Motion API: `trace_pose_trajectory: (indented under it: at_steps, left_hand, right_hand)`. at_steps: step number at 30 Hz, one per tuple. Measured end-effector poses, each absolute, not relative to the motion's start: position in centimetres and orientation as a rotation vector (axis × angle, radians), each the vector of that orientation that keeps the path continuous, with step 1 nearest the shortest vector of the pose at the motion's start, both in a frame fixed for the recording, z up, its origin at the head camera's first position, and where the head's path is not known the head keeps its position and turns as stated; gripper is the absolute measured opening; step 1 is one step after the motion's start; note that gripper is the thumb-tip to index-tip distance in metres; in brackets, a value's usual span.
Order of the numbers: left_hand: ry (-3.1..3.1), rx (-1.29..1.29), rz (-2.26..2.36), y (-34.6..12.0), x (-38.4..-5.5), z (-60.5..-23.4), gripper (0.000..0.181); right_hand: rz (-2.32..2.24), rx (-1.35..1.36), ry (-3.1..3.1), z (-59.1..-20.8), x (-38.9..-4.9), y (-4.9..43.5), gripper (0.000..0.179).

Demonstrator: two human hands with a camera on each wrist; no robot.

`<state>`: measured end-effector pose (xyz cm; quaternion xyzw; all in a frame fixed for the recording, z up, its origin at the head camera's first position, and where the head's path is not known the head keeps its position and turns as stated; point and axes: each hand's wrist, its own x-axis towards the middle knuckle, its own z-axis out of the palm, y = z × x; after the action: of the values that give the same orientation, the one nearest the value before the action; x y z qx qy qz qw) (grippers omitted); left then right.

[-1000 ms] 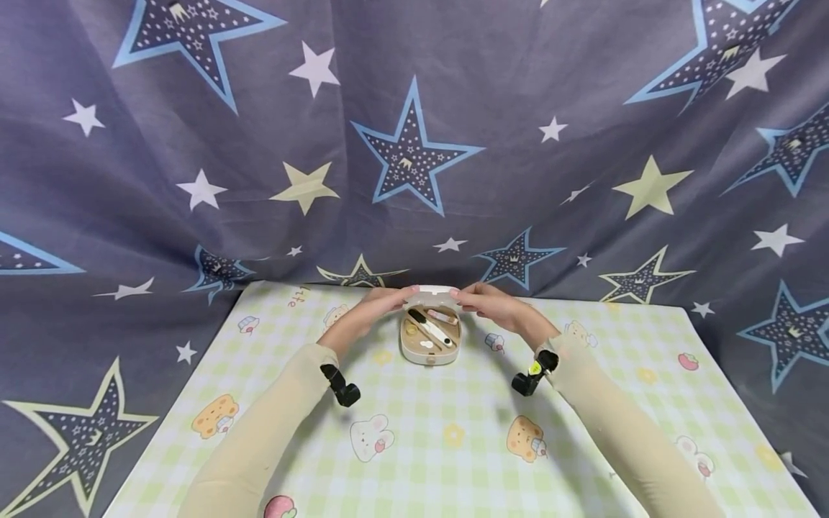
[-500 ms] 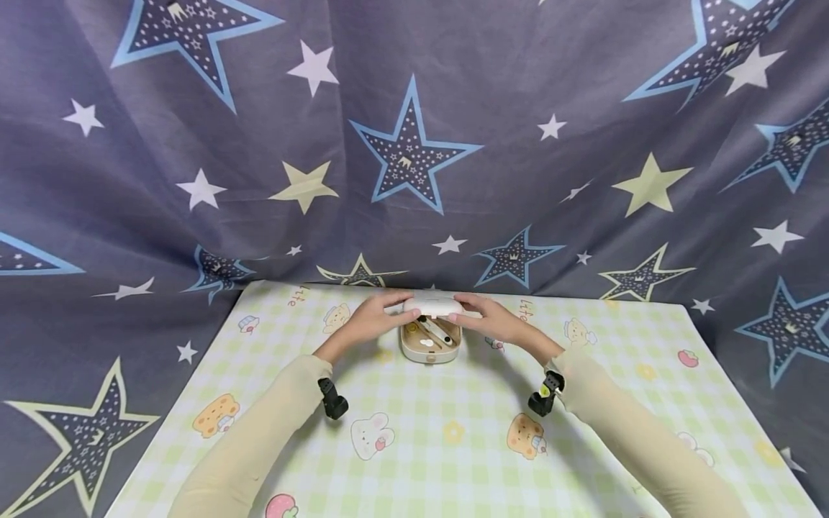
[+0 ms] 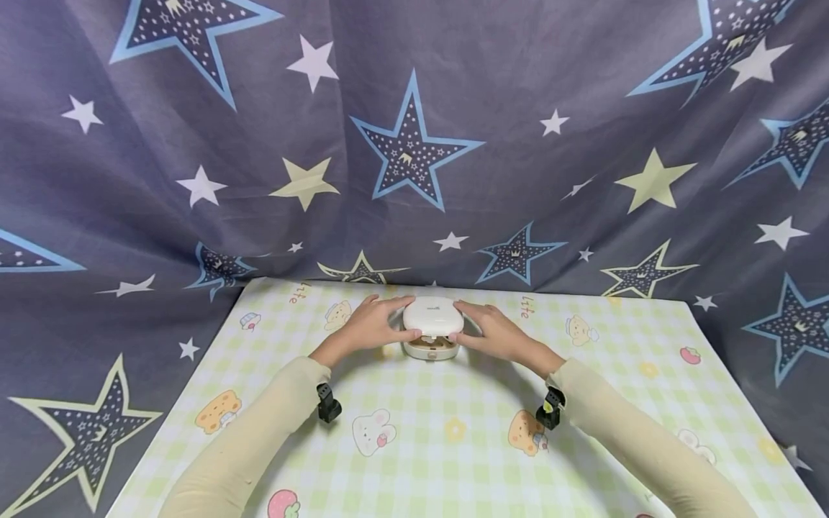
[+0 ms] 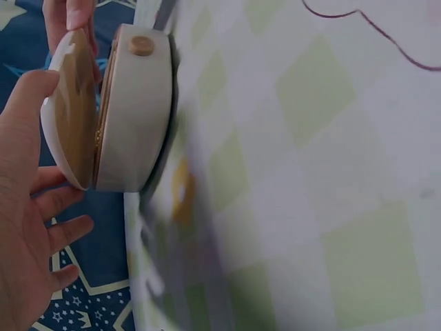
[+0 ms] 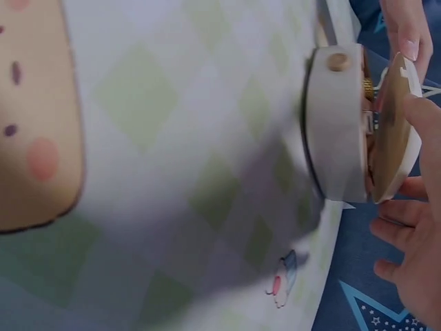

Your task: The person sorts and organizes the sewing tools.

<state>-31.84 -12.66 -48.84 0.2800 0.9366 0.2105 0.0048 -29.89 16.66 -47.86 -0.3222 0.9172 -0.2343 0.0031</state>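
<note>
A small white hinged case (image 3: 430, 352) stands near the back of the table with its lid (image 3: 432, 316) tilted partway down over it. My left hand (image 3: 369, 327) grips the lid's left side between thumb and fingers. On the right side my right hand (image 3: 499, 332) holds it the same way. Both wrist views show a gap between the lid's tan inner face (image 4: 76, 110) and the case's base (image 5: 335, 124). A round tan button (image 4: 141, 46) sits on the front. The lid hides most of the contents; a little gold-coloured piece (image 5: 368, 87) shows in the gap.
The table wears a green and white checked cloth (image 3: 401, 460) printed with cartoon animals. A dark curtain with stars (image 3: 492, 108) hangs right behind its back edge. Black wrist cameras (image 3: 328, 404) hang from both sleeves.
The lid, upright a second ago, has swung forward and down over the case, covering the tools that were visible inside. Both hands have moved with it, thumbs now at its front edge.
</note>
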Motion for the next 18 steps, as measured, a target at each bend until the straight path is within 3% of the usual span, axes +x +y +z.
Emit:
trace_pose_trajectory:
  at_steps: [18]
  left_hand:
    - [3.153,1.073,0.417,-12.4,-31.4,-50.6,0.093]
  right_hand:
    - [-0.460,-1.179,3.118,-49.8,-29.0,16.4,0.074]
